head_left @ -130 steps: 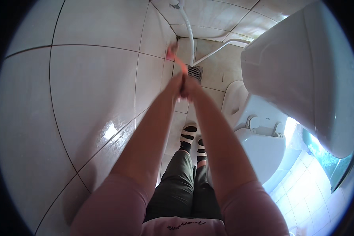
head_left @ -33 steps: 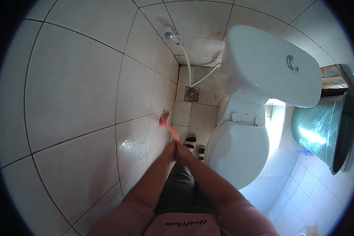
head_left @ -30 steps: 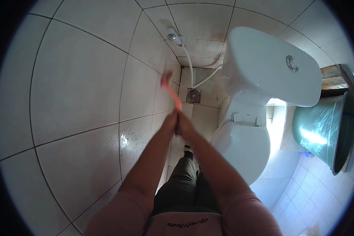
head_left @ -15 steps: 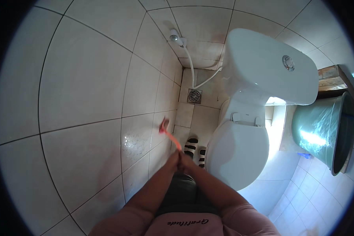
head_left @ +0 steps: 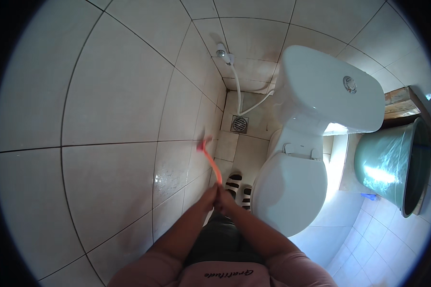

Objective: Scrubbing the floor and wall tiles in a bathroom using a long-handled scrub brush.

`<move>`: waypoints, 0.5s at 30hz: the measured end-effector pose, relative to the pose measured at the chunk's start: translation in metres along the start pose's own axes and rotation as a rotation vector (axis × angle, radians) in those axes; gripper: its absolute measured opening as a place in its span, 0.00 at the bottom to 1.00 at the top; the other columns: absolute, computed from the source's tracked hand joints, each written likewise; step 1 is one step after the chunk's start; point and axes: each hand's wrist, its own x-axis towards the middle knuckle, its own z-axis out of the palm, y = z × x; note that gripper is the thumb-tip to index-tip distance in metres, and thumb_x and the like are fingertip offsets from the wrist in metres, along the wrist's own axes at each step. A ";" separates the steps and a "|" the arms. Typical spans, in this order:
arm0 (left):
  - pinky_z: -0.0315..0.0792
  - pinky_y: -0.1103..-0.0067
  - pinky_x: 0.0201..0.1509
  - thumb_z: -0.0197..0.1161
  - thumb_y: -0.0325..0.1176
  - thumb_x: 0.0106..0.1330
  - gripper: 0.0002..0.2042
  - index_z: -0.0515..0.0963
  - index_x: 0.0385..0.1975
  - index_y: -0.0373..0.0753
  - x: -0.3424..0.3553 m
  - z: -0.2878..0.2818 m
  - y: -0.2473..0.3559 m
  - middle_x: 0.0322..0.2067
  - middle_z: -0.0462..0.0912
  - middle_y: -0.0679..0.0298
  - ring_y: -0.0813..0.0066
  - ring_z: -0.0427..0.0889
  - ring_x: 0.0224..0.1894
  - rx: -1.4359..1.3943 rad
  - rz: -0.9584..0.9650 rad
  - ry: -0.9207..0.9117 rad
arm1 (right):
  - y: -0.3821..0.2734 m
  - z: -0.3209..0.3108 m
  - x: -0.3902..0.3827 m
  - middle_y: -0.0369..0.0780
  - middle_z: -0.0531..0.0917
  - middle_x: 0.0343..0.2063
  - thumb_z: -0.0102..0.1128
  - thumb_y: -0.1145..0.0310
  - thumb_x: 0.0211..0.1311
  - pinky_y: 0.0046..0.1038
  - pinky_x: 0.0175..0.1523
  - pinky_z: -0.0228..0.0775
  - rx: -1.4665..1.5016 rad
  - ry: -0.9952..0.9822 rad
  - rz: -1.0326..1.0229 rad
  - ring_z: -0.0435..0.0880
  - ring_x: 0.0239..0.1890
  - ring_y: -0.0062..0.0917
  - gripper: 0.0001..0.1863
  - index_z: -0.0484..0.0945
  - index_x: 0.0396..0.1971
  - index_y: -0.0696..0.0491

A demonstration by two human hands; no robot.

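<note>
My left hand (head_left: 208, 197) and my right hand (head_left: 225, 201) are closed together around the lower end of a long, curved orange handle. It belongs to what looks like a scrub brush (head_left: 213, 165), with a small reddish-pink head blurred by motion. That head is up against the tiled wall (head_left: 115, 95) on my left, or very close to it; contact is hard to judge. Wet, shiny spots mark the wall tiles nearby. Where the hands overlap, the grip end of the handle is hidden.
A white toilet (head_left: 292, 191) with its lid down stands close on my right. Beyond it is a large green bucket (head_left: 380, 162). Ahead are a floor drain (head_left: 239, 124) and a white bidet sprayer (head_left: 223, 53) with a hose. My sandalled feet (head_left: 233, 182) stand beside the toilet.
The brush head has moved slightly upward along the left wall, both hands still gripping the handle. The whole view has shifted a little.
</note>
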 end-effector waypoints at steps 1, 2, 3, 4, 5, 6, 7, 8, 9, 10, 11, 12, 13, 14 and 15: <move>0.67 0.77 0.23 0.35 0.51 0.61 0.21 0.68 0.30 0.39 -0.010 0.002 -0.006 0.23 0.72 0.63 0.74 0.70 0.22 -0.050 -0.112 0.020 | 0.007 -0.001 -0.003 0.30 0.58 0.06 0.37 0.42 0.52 0.19 0.10 0.39 -0.018 0.030 0.028 0.52 0.05 0.17 0.22 0.61 0.15 0.45; 0.67 0.77 0.23 0.35 0.51 0.61 0.21 0.68 0.30 0.39 -0.011 0.002 -0.007 0.23 0.72 0.63 0.74 0.70 0.22 -0.052 -0.121 0.020 | 0.011 -0.002 -0.005 0.30 0.58 0.07 0.37 0.43 0.53 0.19 0.10 0.39 -0.037 0.060 0.056 0.52 0.05 0.17 0.21 0.62 0.16 0.45; 0.67 0.76 0.23 0.34 0.50 0.61 0.21 0.68 0.29 0.39 -0.010 0.003 -0.003 0.23 0.72 0.63 0.74 0.71 0.22 -0.115 -0.062 -0.033 | 0.009 -0.002 -0.003 0.31 0.61 0.09 0.37 0.44 0.54 0.19 0.11 0.43 -0.107 0.084 -0.076 0.55 0.07 0.17 0.20 0.63 0.19 0.47; 0.67 0.76 0.23 0.34 0.50 0.61 0.21 0.68 0.29 0.39 -0.011 0.003 0.006 0.23 0.72 0.63 0.75 0.71 0.22 -0.180 0.006 -0.080 | -0.005 0.010 -0.008 0.31 0.64 0.11 0.36 0.45 0.54 0.19 0.11 0.47 -0.183 0.099 -0.208 0.58 0.08 0.16 0.20 0.65 0.22 0.48; 0.67 0.77 0.24 0.34 0.50 0.61 0.21 0.68 0.28 0.40 -0.008 0.010 0.025 0.23 0.72 0.64 0.76 0.70 0.23 -0.114 0.074 -0.149 | -0.014 0.007 0.013 0.35 0.66 0.12 0.35 0.48 0.56 0.21 0.16 0.54 -0.351 0.172 -0.622 0.64 0.12 0.20 0.21 0.66 0.26 0.52; 0.66 0.78 0.25 0.34 0.51 0.61 0.21 0.68 0.27 0.40 -0.006 0.020 0.050 0.23 0.71 0.64 0.77 0.70 0.23 -0.048 0.141 -0.221 | -0.027 0.002 0.034 0.39 0.69 0.14 0.34 0.51 0.58 0.23 0.22 0.61 -0.520 0.250 -1.035 0.70 0.17 0.24 0.22 0.67 0.30 0.56; 0.66 0.80 0.26 0.35 0.51 0.61 0.20 0.68 0.26 0.41 -0.017 0.025 0.075 0.22 0.70 0.66 0.78 0.69 0.23 -0.073 0.332 -0.157 | -0.050 0.027 0.014 0.39 0.70 0.17 0.34 0.51 0.58 0.21 0.26 0.62 -0.517 0.204 -0.970 0.71 0.20 0.24 0.22 0.66 0.33 0.57; 0.65 0.81 0.27 0.36 0.51 0.60 0.19 0.68 0.26 0.43 -0.033 0.034 0.099 0.21 0.69 0.68 0.79 0.68 0.23 -0.092 0.523 -0.096 | -0.075 0.056 -0.021 0.39 0.71 0.20 0.34 0.51 0.58 0.19 0.30 0.62 -0.515 0.163 -0.910 0.72 0.24 0.24 0.23 0.65 0.37 0.58; 0.65 0.81 0.27 0.36 0.51 0.60 0.19 0.68 0.26 0.43 -0.043 0.043 0.115 0.21 0.69 0.68 0.79 0.68 0.23 -0.094 0.526 -0.100 | -0.090 0.064 -0.039 0.39 0.71 0.20 0.34 0.51 0.58 0.19 0.30 0.62 -0.518 0.165 -0.914 0.72 0.24 0.24 0.23 0.65 0.37 0.58; 0.64 0.82 0.29 0.35 0.51 0.61 0.19 0.68 0.26 0.43 -0.053 0.050 0.129 0.21 0.69 0.68 0.79 0.68 0.24 -0.081 0.617 -0.164 | -0.102 0.070 -0.055 0.39 0.72 0.21 0.34 0.50 0.58 0.19 0.29 0.62 -0.474 0.081 -0.844 0.72 0.23 0.24 0.23 0.65 0.37 0.57; 0.64 0.83 0.30 0.35 0.50 0.61 0.19 0.68 0.26 0.42 -0.059 0.053 0.136 0.21 0.69 0.68 0.80 0.67 0.25 -0.069 0.707 -0.226 | -0.107 0.074 -0.062 0.38 0.72 0.21 0.34 0.49 0.58 0.19 0.27 0.62 -0.429 -0.002 -0.772 0.71 0.22 0.23 0.24 0.65 0.38 0.56; 0.64 0.83 0.30 0.35 0.50 0.61 0.19 0.68 0.26 0.42 -0.054 0.049 0.128 0.21 0.69 0.68 0.80 0.67 0.25 -0.068 0.711 -0.228 | -0.100 0.073 -0.060 0.38 0.72 0.21 0.34 0.49 0.58 0.19 0.27 0.62 -0.430 -0.004 -0.775 0.71 0.22 0.23 0.24 0.65 0.38 0.56; 0.64 0.83 0.30 0.35 0.50 0.61 0.19 0.68 0.26 0.42 -0.045 0.041 0.113 0.22 0.69 0.68 0.80 0.67 0.25 -0.052 0.667 -0.218 | -0.086 0.071 -0.054 0.36 0.70 0.18 0.35 0.47 0.56 0.20 0.23 0.61 -0.335 0.038 -0.791 0.68 0.19 0.20 0.23 0.66 0.33 0.54; 0.64 0.83 0.29 0.35 0.50 0.61 0.19 0.68 0.26 0.42 -0.035 0.033 0.095 0.22 0.69 0.67 0.80 0.68 0.25 -0.037 0.622 -0.213 | -0.071 0.064 -0.045 0.33 0.68 0.15 0.36 0.44 0.54 0.21 0.19 0.59 -0.240 0.083 -0.805 0.66 0.16 0.18 0.24 0.67 0.27 0.52; 0.64 0.82 0.29 0.35 0.49 0.61 0.19 0.68 0.26 0.42 -0.029 0.026 0.073 0.22 0.70 0.67 0.79 0.68 0.25 -0.020 0.447 -0.111 | -0.054 0.047 -0.032 0.32 0.65 0.12 0.36 0.43 0.54 0.20 0.15 0.54 -0.204 0.046 -0.579 0.62 0.12 0.17 0.23 0.67 0.25 0.50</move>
